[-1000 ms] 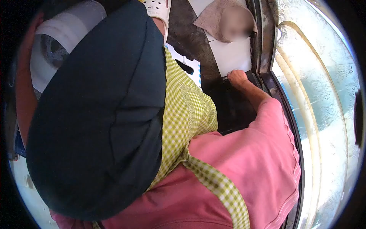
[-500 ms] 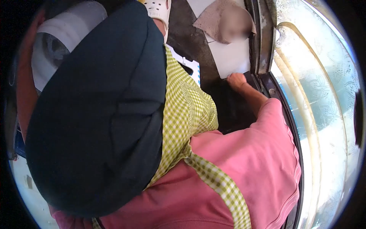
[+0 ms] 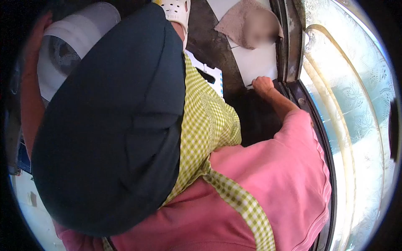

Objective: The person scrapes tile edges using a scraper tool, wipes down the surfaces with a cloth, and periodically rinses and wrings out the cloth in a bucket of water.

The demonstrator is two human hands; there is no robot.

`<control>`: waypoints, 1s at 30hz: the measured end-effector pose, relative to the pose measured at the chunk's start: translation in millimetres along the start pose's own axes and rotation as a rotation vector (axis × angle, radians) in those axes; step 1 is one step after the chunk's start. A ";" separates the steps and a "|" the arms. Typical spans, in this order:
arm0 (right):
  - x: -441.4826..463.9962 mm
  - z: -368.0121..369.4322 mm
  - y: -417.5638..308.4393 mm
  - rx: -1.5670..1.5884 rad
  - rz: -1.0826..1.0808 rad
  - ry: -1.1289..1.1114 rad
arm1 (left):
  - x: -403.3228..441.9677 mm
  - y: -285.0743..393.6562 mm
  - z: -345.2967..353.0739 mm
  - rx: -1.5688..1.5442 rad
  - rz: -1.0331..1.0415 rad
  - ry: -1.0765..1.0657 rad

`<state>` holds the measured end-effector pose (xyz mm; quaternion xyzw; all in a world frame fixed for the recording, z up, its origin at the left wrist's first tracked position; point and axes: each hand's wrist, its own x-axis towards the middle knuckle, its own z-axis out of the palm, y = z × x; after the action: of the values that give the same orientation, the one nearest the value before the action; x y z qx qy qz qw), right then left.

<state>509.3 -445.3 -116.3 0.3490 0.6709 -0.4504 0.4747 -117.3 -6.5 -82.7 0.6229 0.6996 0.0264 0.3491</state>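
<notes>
My right hand (image 3: 263,85) is closed in a fist low over the dark floor, beside a white tile (image 3: 253,62). A small pale sliver shows at its fingertips, too little to identify. At the upper left, my left hand (image 3: 43,20) is dim and blurred next to a white bucket (image 3: 83,29) lying tilted with its opening facing down-left; its fingers cannot be made out, nor whether it touches the bucket. Between the arms are my dark-trousered leg (image 3: 109,125) and a green checked apron (image 3: 205,113). A white plastic piece (image 3: 215,77) with blue marks lies beside the apron.
A brownish cloth (image 3: 232,25) lies on the tiles beyond my right hand, partly under a blurred round patch. A dark frame (image 3: 289,46) runs along the right, next to bright patterned glass (image 3: 356,104). My pale perforated shoe (image 3: 176,10) is at the top.
My right hand stays closed in nearly the same place, with a pale sliver now showing at its fingertips. The whole view has shifted slightly.
</notes>
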 end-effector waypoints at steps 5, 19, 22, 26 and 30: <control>-0.2 19.2 -10.9 -0.054 0.004 0.037 | -7.4 8.3 -0.7 -0.002 -0.094 -0.022; -2.6 10.5 -4.2 0.046 0.064 0.078 | -15.1 0.1 -8.1 0.053 0.166 0.015; 4.1 22.1 -3.4 0.046 0.106 0.059 | -7.0 -3.6 -2.3 -0.011 0.096 0.013; 2.4 -3.9 -3.0 0.019 0.046 0.055 | -20.1 1.5 -1.8 -0.070 -0.038 -0.022; 2.1 18.0 -13.1 0.034 0.081 0.039 | -37.7 28.3 1.0 -0.004 -0.152 0.023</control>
<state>502.7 -466.6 -117.4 0.3925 0.6575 -0.4352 0.4736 -93.4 -34.1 -53.0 0.5670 0.7487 0.0086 0.3433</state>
